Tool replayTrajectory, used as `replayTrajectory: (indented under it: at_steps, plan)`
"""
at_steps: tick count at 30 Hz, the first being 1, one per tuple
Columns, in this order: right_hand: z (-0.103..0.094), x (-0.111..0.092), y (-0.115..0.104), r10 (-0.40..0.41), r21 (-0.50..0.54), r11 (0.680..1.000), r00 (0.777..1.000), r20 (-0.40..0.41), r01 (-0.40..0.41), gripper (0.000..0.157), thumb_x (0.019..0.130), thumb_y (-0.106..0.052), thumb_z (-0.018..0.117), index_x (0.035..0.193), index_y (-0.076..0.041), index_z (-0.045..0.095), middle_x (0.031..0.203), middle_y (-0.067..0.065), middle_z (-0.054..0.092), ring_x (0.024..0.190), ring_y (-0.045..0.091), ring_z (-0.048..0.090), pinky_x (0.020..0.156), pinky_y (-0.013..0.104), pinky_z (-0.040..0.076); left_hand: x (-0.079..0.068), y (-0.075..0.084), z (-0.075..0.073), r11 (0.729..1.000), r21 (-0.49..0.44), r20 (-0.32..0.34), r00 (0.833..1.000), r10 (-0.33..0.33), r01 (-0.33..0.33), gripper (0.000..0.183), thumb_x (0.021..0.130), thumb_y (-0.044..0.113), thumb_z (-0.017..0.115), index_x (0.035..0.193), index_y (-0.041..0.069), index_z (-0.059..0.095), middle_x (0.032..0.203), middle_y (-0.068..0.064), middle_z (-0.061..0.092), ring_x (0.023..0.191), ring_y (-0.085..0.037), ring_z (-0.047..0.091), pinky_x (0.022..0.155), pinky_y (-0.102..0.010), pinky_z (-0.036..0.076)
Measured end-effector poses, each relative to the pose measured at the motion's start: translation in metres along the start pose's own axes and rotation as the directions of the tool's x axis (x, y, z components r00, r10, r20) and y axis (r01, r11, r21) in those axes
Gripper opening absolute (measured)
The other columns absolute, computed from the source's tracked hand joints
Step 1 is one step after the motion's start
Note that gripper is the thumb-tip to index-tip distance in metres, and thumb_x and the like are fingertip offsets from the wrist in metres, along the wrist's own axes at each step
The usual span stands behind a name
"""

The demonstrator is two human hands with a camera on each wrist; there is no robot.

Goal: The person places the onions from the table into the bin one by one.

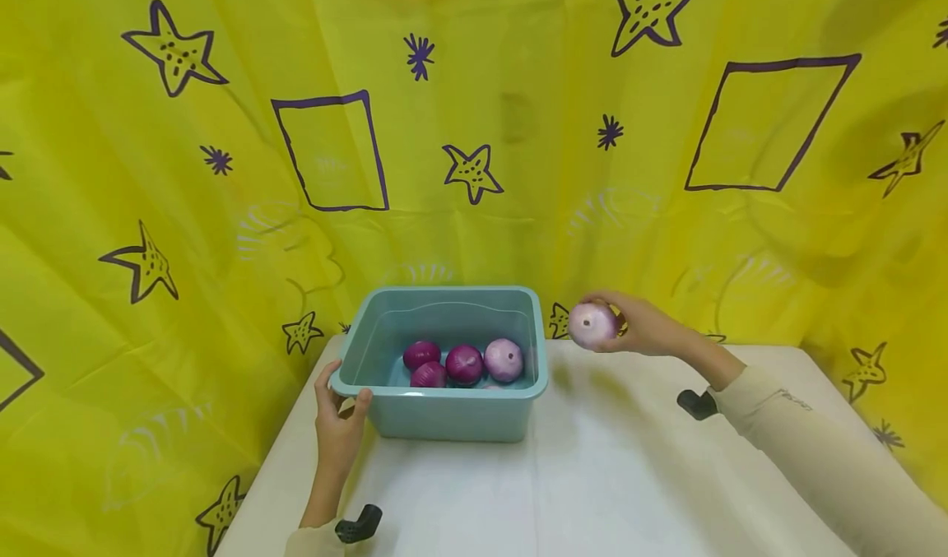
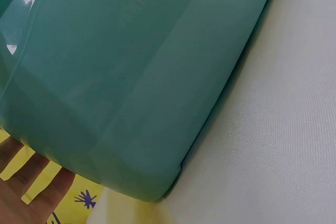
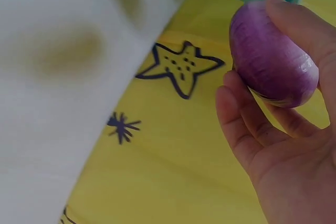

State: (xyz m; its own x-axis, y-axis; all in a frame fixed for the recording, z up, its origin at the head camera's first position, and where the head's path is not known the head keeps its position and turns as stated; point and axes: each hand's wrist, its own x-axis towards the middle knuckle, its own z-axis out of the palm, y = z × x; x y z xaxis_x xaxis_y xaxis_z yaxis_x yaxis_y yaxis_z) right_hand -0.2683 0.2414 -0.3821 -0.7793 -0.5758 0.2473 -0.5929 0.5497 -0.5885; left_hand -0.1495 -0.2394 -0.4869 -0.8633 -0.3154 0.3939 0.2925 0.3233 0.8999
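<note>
In the head view, a light teal plastic tub [image 1: 452,415] stands on the white table. My left hand [image 1: 341,425] grips its front left corner, thumb on the front rim and fingers along the left side. The left wrist view shows those fingers [image 2: 50,195] against the tub's outer wall [image 2: 121,77]. Inside lie several red onions [image 1: 464,364], some dark purple and one paler onion [image 1: 504,360] at the right; the front wall partly hides them. Right of the tub, above the table, my right hand [image 1: 643,327] holds a pale purple onion [image 3: 273,59] between thumb and fingers.
A white cloth [image 1: 629,475] covers the table. Yellow curtains [image 1: 474,244] with drawn stars and squares hang close behind the table and at both sides. A black device [image 1: 359,524] sits at the left wrist, and another black device [image 1: 697,405] at the right.
</note>
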Motion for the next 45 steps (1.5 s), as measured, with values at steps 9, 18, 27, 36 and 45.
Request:
replayTrajectory:
  at_steps: [9,18,27,36,45]
  plan:
    - [-0.038,0.019,-0.016,0.025,-0.037,0.999,0.993,-0.119,-0.029,0.075,0.081,-0.012,0.088,0.145,-0.004,0.048,0.134,0.021,0.056,0.095,0.032,0.063,0.080,0.045,0.058,0.001,0.001,0.000,1.000,0.004,0.006,1.000,-0.006,0.006,0.071,0.096,0.009,0.067,0.156,0.018,0.029,0.150,-0.019,0.047,0.130,-0.038,0.051,0.089,-0.013,0.046]
    - [-0.059,0.032,-0.025,0.059,-0.016,0.998,0.964,-0.258,-0.066,0.078,0.082,-0.015,0.088,0.148,-0.010,0.047,0.140,0.018,0.053,0.099,0.034,0.066,0.078,0.023,0.056,0.001,0.001,-0.001,1.000,0.013,0.003,1.000,0.000,0.000,0.071,0.097,0.008,0.066,0.156,0.018,0.028,0.150,-0.020,0.047,0.129,-0.039,0.052,0.089,-0.014,0.046]
    - [-0.053,0.035,-0.026,0.076,0.000,0.997,0.954,-0.291,-0.079,0.077,0.082,-0.014,0.088,0.147,-0.011,0.048,0.139,0.017,0.053,0.098,0.034,0.067,0.080,0.034,0.060,0.000,0.003,0.000,1.000,0.016,0.006,1.000,-0.008,0.008,0.071,0.098,0.009,0.066,0.157,0.018,0.028,0.151,-0.020,0.047,0.130,-0.041,0.052,0.090,-0.014,0.046]
    - [-0.043,0.052,-0.033,0.036,-0.029,0.999,0.967,-0.253,-0.045,0.076,0.082,-0.018,0.088,0.147,-0.009,0.049,0.139,0.016,0.055,0.098,0.032,0.067,0.082,0.042,0.059,0.000,0.002,0.000,1.000,0.012,0.006,1.000,-0.013,0.013,0.070,0.099,0.010,0.065,0.157,0.018,0.028,0.152,-0.020,0.047,0.130,-0.040,0.051,0.090,-0.014,0.046]
    - [-0.015,0.091,-0.058,-0.066,-0.003,0.998,0.988,-0.138,0.066,0.073,0.081,-0.019,0.089,0.143,-0.007,0.051,0.133,0.015,0.059,0.095,0.030,0.065,0.082,0.048,0.058,-0.001,0.001,0.000,1.000,0.012,0.008,1.000,-0.021,0.021,0.071,0.097,0.011,0.067,0.157,0.020,0.028,0.152,-0.019,0.046,0.131,-0.040,0.051,0.090,-0.013,0.046]
